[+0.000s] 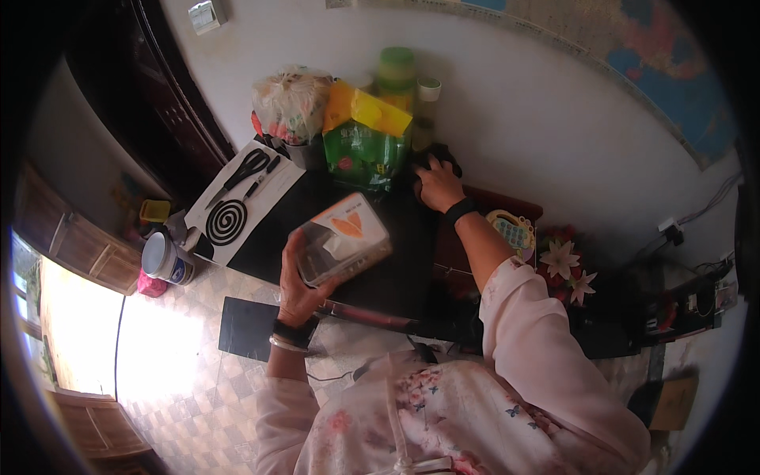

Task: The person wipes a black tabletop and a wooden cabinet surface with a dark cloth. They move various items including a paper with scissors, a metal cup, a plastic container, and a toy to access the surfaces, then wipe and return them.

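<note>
My left hand grips a clear plastic box tilted above the black tabletop. The box has a white label with an orange picture, and its contents are too dim to name. At the back of the table my right hand reaches down onto a dark object, its fingers partly hiding it. Whether the fingers close on that object is unclear. Just left of this hand stands a green and yellow plastic packet.
Scissors, a pen and a black mosquito coil lie on a white sheet. Behind are a knotted plastic bag and a green-lidded jar. A toy phone and artificial flowers sit right; a bucket stands left.
</note>
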`<state>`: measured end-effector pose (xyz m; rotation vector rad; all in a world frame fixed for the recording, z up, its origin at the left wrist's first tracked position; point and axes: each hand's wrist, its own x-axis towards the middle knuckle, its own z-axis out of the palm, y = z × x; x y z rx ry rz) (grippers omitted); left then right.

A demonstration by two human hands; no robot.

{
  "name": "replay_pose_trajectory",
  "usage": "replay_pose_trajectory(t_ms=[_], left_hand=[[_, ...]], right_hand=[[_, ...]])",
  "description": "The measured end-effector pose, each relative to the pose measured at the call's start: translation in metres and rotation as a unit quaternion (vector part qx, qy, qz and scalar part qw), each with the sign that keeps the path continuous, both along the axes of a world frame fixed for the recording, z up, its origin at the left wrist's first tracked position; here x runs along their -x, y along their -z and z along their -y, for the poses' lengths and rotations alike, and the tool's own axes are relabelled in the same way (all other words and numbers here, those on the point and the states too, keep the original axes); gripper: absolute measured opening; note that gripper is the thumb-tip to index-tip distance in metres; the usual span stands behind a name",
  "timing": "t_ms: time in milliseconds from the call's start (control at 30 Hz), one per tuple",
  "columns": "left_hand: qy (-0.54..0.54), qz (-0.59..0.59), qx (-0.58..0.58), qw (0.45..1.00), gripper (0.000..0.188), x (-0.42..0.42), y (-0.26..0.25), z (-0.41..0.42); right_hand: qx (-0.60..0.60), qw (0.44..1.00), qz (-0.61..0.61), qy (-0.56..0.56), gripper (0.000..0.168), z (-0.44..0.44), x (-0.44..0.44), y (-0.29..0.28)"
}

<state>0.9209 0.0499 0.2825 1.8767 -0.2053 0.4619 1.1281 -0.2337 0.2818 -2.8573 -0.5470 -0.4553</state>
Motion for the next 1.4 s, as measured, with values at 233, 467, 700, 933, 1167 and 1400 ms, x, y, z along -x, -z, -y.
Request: replay_pose_trajectory(t_ms=[233, 467, 700, 933, 1167, 1400], left_hand=[[-0.062, 0.004, 0.229, 0.972, 0.083, 0.008, -0.005, -0.001], [-0.140, 0.022, 0.347, 0.927, 0.075, 0.019, -0.020, -0.021], [-0.218, 0.048, 0.223, 0.949, 0.083, 0.094, -0.054, -0.045], [-0.294, 0.015, 0.222, 0.929, 0.084, 0.140, -0.048, -0.046], [-0.273, 0.020, 0.256, 0.927, 0.082, 0.131, -0.056, -0.050], [-0.234, 0.004, 0.243, 0.942, 0.084, 0.122, -0.053, -0.046]], right_hand=[[0.030, 0.991, -0.006, -0.129, 0.041, -0.004, 0.098, -0.020], [0.010, 0.928, -0.082, -0.364, 0.040, -0.048, 0.206, -0.051], [0.084, 0.926, -0.199, -0.310, 0.050, -0.082, 0.124, -0.054], [0.145, 0.929, -0.241, -0.239, 0.057, -0.176, 0.069, -0.053], [0.076, 0.912, -0.093, -0.393, 0.048, -0.159, 0.173, -0.031], [0.101, 0.961, -0.221, -0.131, 0.063, -0.052, 0.108, -0.065]])
